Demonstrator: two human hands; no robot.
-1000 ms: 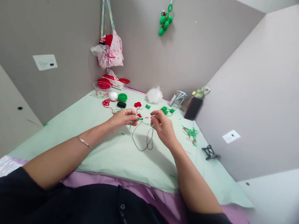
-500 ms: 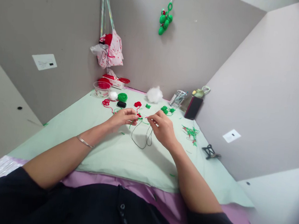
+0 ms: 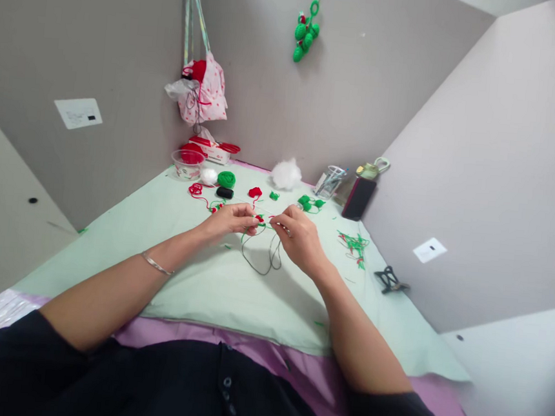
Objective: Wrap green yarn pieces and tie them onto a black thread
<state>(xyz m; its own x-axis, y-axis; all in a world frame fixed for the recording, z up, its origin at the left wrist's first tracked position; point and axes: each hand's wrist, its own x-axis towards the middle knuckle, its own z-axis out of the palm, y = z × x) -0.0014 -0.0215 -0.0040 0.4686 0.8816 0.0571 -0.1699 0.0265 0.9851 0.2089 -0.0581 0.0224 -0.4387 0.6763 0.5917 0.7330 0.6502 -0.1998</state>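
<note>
My left hand (image 3: 232, 220) pinches a small red and green yarn piece (image 3: 259, 219) at its fingertips. Close by on the right, my right hand (image 3: 297, 234) has thumb and fingers pressed together near a short red strand; what exactly it grips is too small to tell. A dark cord (image 3: 258, 271) hangs in loops below and between both hands. Just beyond them lie a red yarn piece (image 3: 255, 192), a tiny green piece (image 3: 274, 195) and green crocheted balls (image 3: 311, 204).
Behind are a clear tub (image 3: 187, 165), green yarn (image 3: 226, 179), black spool (image 3: 225, 193), white stuffing (image 3: 287, 174), pen holder (image 3: 330, 182) and phone (image 3: 359, 199). Yarn scraps (image 3: 353, 247) and a black clip (image 3: 390, 281) lie right. A pink bag (image 3: 210, 92) hangs at the wall.
My right hand has shifted slightly left, closer to the yarn piece in my left hand. The whole view has moved slightly.
</note>
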